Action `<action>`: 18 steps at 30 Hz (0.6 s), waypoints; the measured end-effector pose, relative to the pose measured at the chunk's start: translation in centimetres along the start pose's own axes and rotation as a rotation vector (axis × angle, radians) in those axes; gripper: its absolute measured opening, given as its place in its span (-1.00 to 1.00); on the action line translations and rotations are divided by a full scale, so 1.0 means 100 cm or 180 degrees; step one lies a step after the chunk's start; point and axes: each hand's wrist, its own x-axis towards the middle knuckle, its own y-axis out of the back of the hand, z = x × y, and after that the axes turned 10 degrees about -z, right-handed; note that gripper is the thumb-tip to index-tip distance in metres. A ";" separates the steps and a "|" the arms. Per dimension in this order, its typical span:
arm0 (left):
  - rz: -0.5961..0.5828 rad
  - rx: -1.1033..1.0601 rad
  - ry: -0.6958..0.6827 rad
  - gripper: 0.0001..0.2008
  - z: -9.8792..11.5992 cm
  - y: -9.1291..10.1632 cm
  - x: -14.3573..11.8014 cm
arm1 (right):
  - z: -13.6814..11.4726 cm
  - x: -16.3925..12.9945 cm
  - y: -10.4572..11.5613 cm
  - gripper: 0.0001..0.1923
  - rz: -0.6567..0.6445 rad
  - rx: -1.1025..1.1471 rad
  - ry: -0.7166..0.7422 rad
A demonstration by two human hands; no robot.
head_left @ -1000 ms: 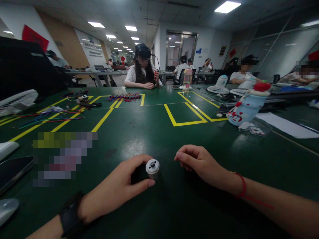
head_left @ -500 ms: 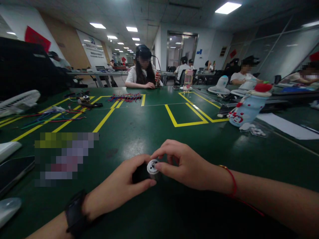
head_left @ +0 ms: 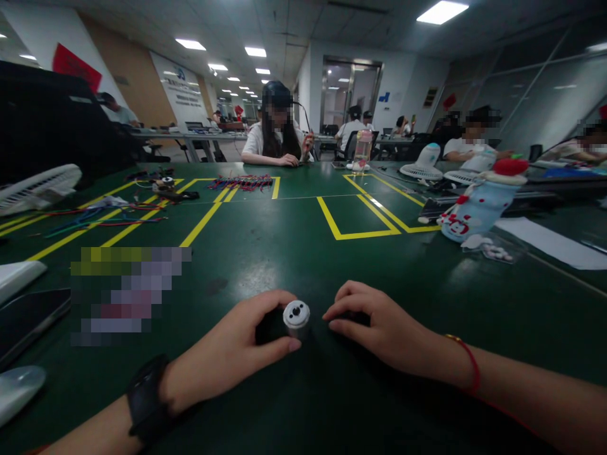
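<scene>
The left hand [head_left: 227, 357] is closed around a small cylindrical motor with a silver metal end cap and dark body [head_left: 296, 316], thumb below and fingers curled over the top, holding it down on the dark green table mat [head_left: 294, 253] with the capped end pointing toward the right. Half a second ago the right hand [head_left: 379, 325] had its fingertips on that cap; now it has drawn back just beside it, no longer touching, with its fingers pinched together. Whether something tiny sits between them cannot be told. The cap's central hole now shows bare, so the fingers have likely finished whatever they were doing at that end.

Well away from the grip, on the far left, coloured wires [head_left: 95, 218] lie across yellow tape lines [head_left: 199, 224]. Far right of the grip stands a white snowman-shaped bottle with a red cap [head_left: 478, 202]. A person [head_left: 277, 136] sits across the table.
</scene>
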 end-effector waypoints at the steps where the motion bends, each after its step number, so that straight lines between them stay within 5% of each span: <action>1: 0.0015 0.0010 0.0008 -0.69 -0.001 0.000 0.000 | 0.002 0.000 -0.002 -0.87 -0.0026 -0.0099 0.0019; 9: 0.0040 0.0044 0.0120 -0.68 -0.003 -0.001 -0.001 | 0.004 0.001 -0.006 -0.85 -0.0048 -0.0410 0.0070; 18: 0.0051 0.0036 0.0128 -0.69 0.000 -0.002 -0.001 | 0.006 0.003 0.004 -0.81 0.0593 0.1395 -0.0531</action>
